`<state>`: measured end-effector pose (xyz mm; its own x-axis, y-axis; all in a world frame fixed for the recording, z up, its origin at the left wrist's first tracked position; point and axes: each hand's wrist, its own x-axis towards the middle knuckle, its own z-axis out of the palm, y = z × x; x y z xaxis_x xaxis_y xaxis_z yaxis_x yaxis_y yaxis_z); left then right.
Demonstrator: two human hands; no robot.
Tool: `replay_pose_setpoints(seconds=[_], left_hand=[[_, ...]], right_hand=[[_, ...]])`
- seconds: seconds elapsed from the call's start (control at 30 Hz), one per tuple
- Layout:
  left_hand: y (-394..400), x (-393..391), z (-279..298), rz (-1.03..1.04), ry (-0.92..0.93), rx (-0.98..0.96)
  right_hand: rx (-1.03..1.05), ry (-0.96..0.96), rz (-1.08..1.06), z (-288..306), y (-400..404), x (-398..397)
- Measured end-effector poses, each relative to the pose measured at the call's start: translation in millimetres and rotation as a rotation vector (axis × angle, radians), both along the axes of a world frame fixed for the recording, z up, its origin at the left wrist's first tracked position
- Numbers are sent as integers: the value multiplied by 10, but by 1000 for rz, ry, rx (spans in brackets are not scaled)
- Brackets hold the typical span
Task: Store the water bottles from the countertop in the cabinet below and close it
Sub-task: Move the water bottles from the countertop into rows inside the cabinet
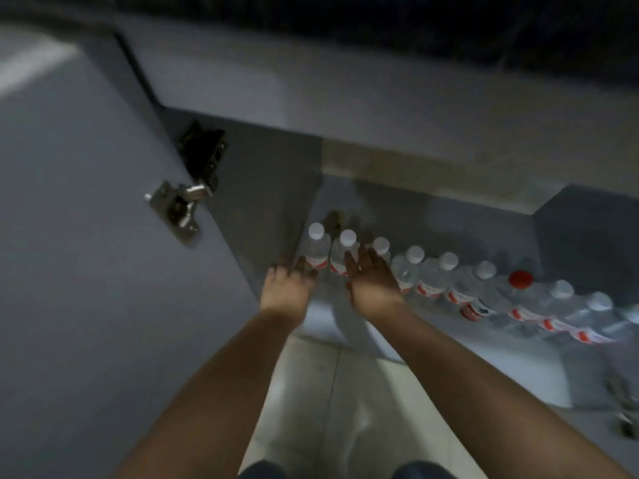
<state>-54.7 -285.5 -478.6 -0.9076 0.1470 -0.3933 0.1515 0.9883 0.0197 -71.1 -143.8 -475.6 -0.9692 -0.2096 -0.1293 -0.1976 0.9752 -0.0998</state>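
- The cabinet door (86,236) stands swung open at your left, its hinge (179,209) showing.
- Water bottles (432,281) stand in a row on the cabinet floor (466,340).
- Your left hand (287,288) and right hand (370,281), fingers spread and holding nothing, reach toward the leftmost bottles.
- One red cap (520,279) sits among white ones.

Bottles (449,281) stand in a row on the cabinet floor (432,223), running left to right. The open door (86,236) hangs at left, its hinge (178,210) beside the cabinet wall.
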Motion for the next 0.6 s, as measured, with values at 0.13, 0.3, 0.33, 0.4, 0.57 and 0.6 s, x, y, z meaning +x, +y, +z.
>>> replay_pose_setpoints(seconds=[0.13,0.3,0.33,0.4,0.57,0.6], left_hand=[[-30,478,682,23,-92,22],[-121,1108,1844,25,-18,131],[-145,1235,2079,45,-40,133],[-176,1460,2567,65,-52,127],[-315,1792,3636,125,79,123],[-340,1790,3820,153,128,114]], right_hand=[[-40,-189,17,702,23,555],[-58,-269,31,1709,144,1244],[-56,-278,67,1957,164,1371],[-61,-234,113,2444,202,1587],[-224,-9,200,3428,208,1856],[-274,46,205,3597,185,1828]])
